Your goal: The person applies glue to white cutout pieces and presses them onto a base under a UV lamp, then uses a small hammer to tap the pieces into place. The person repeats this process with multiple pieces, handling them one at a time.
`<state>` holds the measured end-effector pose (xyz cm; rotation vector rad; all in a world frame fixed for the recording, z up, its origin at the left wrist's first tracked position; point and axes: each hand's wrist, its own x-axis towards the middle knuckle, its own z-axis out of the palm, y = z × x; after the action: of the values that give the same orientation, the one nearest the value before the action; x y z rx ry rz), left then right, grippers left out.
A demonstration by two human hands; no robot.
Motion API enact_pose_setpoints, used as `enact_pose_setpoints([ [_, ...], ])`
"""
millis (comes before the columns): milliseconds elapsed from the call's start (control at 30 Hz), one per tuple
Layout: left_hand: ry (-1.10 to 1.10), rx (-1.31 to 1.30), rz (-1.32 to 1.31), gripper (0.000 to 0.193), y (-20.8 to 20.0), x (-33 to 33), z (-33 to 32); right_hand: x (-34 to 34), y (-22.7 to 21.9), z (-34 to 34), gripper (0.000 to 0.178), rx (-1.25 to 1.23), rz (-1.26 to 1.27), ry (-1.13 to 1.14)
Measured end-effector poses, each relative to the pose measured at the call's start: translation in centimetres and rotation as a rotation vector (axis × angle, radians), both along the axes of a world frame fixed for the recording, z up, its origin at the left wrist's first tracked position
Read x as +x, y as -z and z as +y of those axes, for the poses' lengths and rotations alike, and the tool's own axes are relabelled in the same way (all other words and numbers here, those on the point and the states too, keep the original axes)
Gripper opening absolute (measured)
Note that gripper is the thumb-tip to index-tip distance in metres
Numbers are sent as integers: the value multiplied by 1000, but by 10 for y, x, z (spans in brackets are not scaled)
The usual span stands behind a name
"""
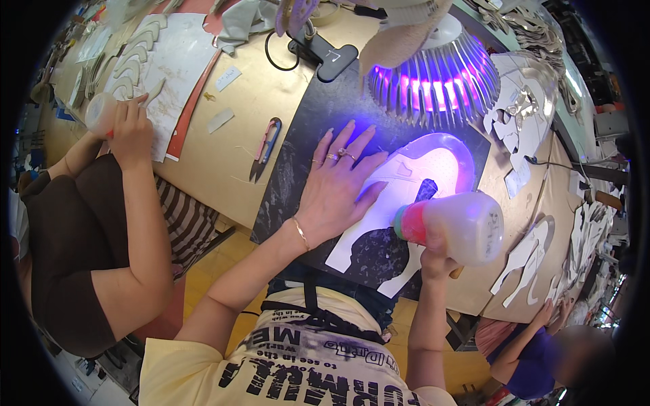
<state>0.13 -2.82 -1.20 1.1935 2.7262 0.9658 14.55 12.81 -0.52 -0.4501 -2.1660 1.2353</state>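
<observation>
Gripping: right hand (439,247) closed around a translucent bottle (474,227), held over the white piece (413,169).
Left hand (342,183): open, fingers spread, at the white piece's left edge.
White piece: on the dark board (288,179), between both hands, curved end beyond them, near the lamp (437,81).

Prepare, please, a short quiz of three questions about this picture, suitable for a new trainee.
1. What does the camera wearer's right hand hold?
2. True or false: the scissors with pink and blue handles lie on the black board.
3. Fill in the missing colour: the lamp over the board glows ____.

Key:
1. A whitish bottle.
2. False; they lie on the table, to the left of the board.
3. Purple.
</observation>
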Motion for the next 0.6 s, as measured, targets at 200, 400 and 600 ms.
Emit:
enact_pose_setpoints([
  [200,1,5,4,39,-1,0,0,13,12,-6,48,-21,43,-10],
  [400,0,2,-5,40,-1,0,0,-11,10,23,50,-502,401,408],
  [600,-1,-23,-6,41,-1,-1,1,-49,0,47,46,-83,249,359],
])
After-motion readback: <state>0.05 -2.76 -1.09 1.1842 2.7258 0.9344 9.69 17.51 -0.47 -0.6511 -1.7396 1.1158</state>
